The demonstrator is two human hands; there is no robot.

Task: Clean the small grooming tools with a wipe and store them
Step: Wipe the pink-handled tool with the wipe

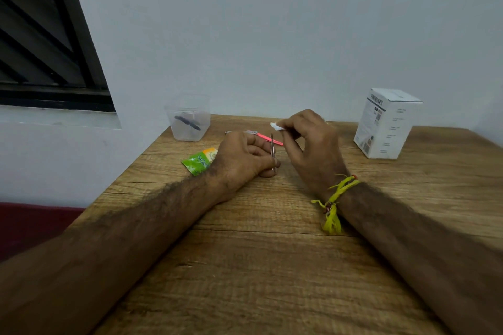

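Holding slim metal tool point(272, 153) upright in left hand point(245, 160), right hand point(310, 141) pinching wipe point(276, 126) just above; next, wipe down its shaft.

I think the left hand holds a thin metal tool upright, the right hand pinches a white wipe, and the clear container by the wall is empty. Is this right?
Not quite. In the head view the clear container is not empty: a dark tool lies inside it. The rest holds: the left hand holds the thin metal tool upright, and the right hand pinches the white wipe.
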